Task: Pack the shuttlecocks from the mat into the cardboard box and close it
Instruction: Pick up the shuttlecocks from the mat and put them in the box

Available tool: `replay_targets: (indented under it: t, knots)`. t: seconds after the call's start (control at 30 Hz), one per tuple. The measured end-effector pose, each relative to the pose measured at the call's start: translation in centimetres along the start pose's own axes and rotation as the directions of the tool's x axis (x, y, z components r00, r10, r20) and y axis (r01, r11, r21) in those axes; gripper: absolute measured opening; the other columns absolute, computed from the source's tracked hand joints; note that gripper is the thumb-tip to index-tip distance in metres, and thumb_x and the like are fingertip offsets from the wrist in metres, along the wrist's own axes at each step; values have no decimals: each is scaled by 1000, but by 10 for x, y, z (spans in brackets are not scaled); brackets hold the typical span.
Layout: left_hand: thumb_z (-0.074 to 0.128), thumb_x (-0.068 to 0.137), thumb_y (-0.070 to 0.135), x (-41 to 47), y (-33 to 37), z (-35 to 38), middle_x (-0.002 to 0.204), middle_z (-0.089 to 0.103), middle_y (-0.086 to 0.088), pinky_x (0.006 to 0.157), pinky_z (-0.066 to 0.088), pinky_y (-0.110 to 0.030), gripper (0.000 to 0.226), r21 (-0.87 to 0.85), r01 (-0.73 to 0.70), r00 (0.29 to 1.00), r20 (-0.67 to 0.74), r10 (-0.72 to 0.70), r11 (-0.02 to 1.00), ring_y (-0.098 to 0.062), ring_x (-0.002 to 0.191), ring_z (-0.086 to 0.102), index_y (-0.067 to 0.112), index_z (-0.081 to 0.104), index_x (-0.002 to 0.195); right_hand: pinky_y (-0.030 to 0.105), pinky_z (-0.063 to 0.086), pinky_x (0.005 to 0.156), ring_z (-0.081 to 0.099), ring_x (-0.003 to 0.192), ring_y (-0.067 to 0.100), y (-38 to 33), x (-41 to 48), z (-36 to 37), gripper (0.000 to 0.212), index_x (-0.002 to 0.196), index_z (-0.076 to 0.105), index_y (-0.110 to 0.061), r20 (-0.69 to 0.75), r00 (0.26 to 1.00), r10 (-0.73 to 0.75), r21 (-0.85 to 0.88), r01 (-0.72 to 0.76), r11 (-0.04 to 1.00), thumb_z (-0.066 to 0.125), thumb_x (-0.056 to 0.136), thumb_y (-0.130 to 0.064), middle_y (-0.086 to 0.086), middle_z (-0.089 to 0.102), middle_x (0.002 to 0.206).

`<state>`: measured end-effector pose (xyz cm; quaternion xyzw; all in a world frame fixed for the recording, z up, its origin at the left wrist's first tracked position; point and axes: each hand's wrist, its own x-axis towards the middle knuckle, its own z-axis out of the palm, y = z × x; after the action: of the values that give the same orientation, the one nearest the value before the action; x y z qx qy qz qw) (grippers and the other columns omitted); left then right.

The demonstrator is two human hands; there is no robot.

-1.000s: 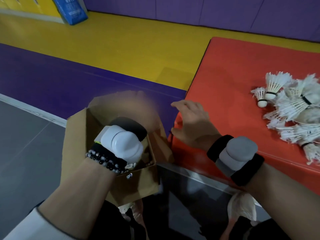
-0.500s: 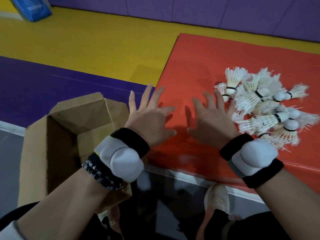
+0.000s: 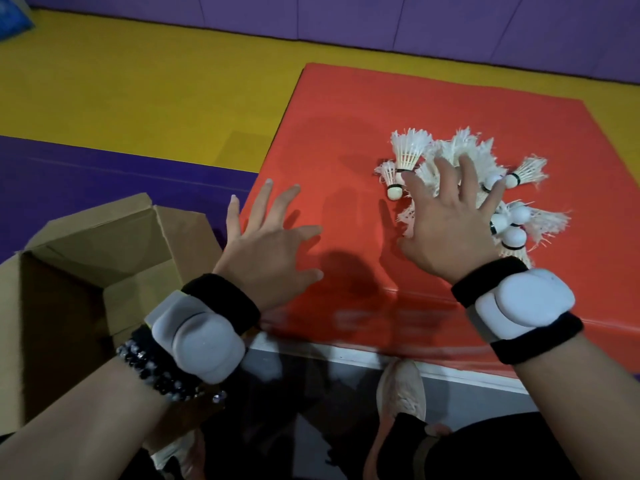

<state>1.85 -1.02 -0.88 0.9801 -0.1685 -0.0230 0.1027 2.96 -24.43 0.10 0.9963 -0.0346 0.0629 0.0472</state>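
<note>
Right hand (image 3: 450,230) is over the shuttlecocks (image 3: 410,148), fingers spread wide and straight, holding nothing. The heap sits right under and just beyond its fingertips, spilling out to its right on the red mat (image 3: 346,133). Whether the fingers are pressing the feathers or only hovering, I can't tell. The left hand (image 3: 273,247) is splayed wide too and empty, low over the mat's near corner, so the heap is well off to its right and the right hand is clearly the nearer one. The box (image 3: 104,244) stands open just left of the left hand, flaps up, beside the mat. The shuttlecocks are white feathered skirts with rounded white heads ringed in black, tangled together and pointing every which way, so there's no single axis to line up on. My read is that it calls for a two-handed scoop, with the left coming across to cup the heap's near-left edge. Loose ones at the fringe could roll free.
</note>
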Motion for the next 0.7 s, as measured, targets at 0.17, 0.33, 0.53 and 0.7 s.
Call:
replay_targets:
  t: [0.17, 0.33, 0.53, 0.7]
  knots:
    - [61, 76, 65, 6, 10, 3, 161, 0, 10, 117, -8, -59, 71, 1, -21, 1000, -21, 21, 1000, -17, 148, -18, 51, 36, 141, 73, 7, 110, -3, 148, 41, 15, 5, -3, 91, 147, 25, -34, -9, 997, 78, 20, -78, 997, 73, 70, -31, 12, 10, 159]
    - [62, 77, 63, 9, 16, 5, 161, 3, 8, 117, -7, -59, 79, 8, -35, 999, -10, 35, 999, -19, 149, -15, 50, 25, 146, 59, 28, 108, 17, 140, 41, 16, 3, 1, 80, 145, 29, -22, 57, 992, 109, 106, -115, 988, 64, 73, -24, 18, 18, 152]
    - [61, 79, 60, 9, 20, 9, 160, 9, 8, 117, -7, -59, 83, -14, -51, 999, -15, 51, 999, -18, 149, -10, 45, 19, 149, 45, 40, 97, 37, 122, 41, 13, 7, 0, 57, 132, 46, -1, -53, 996, 77, 234, -62, 970, 55, 75, -1, 22, 35, 134]
    - [61, 81, 53, 7, 22, 10, 149, 35, 9, 119, 2, -53, 80, -92, -19, 991, -133, 7, 996, -14, 146, 18, 28, 27, 149, 37, 41, 87, 48, 111, 36, 13, 11, -8, 37, 118, 59, -7, -201, 978, 56, 342, 17, 940, 55, 82, -2, 17, 50, 119]
